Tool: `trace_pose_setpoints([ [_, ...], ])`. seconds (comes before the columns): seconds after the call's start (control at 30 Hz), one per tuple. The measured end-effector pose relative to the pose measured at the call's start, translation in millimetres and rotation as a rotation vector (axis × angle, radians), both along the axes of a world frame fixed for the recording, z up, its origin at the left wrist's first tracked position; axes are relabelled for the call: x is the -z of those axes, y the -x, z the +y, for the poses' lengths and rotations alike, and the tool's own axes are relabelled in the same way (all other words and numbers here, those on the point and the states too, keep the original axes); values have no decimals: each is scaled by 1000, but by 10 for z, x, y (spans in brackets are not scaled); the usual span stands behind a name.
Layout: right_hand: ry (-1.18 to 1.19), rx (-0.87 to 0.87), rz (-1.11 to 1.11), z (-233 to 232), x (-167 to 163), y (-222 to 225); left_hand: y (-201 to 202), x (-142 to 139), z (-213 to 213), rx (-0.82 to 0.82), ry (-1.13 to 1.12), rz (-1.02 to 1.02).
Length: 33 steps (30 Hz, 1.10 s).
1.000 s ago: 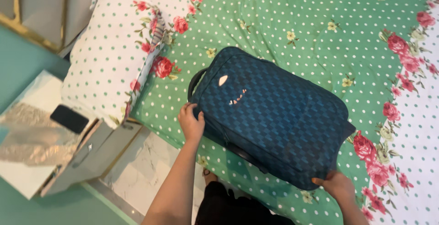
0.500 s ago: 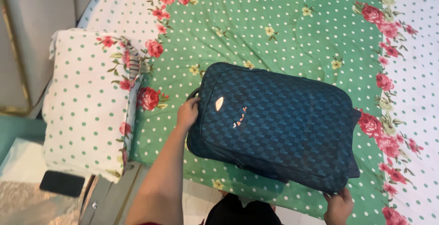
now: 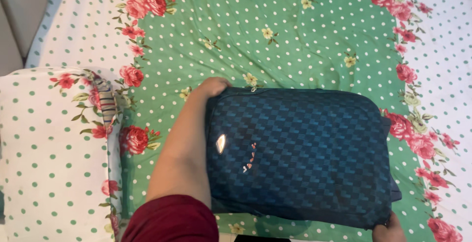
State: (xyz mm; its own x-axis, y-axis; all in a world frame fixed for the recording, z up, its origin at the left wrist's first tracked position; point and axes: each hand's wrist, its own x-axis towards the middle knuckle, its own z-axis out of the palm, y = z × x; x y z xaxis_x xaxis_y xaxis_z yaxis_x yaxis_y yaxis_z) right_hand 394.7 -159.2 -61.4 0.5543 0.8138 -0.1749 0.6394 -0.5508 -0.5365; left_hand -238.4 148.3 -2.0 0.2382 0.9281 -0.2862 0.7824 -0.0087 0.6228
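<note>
Person is handling a dark blue suitcase [image 3: 305,158] lying flat on a bed.

The suitcase is resting closed on the green dotted bedsheet [image 3: 275,40], so its contents cannot be told; a small oval badge is showing on its patterned top face. The left hand [image 3: 212,87] is reaching over the case's far left corner, its fingers curling around the edge beside the zip and gripping it. The right hand [image 3: 388,229] is showing only in part at the bottom edge of the view, touching the near right corner of the case; how far its fingers are closing cannot be told. A white dotted pillow [image 3: 51,153] with rose print is lying just beside the left forearm, apart from the case.
</note>
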Motion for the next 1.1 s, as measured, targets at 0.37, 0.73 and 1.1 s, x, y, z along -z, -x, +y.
trace_pose_setpoints([
  [0.37,1,55,-240,90,-419,392,344,41,-114,-10,-164,236],
  [0.73,-124,-1449,-369,1540,-1274,4022,488,371,-481,33,-556,360],
  [1.1,95,-1231,-359,1991,-1131,4362,667,375,-928,-180,-603,259],
])
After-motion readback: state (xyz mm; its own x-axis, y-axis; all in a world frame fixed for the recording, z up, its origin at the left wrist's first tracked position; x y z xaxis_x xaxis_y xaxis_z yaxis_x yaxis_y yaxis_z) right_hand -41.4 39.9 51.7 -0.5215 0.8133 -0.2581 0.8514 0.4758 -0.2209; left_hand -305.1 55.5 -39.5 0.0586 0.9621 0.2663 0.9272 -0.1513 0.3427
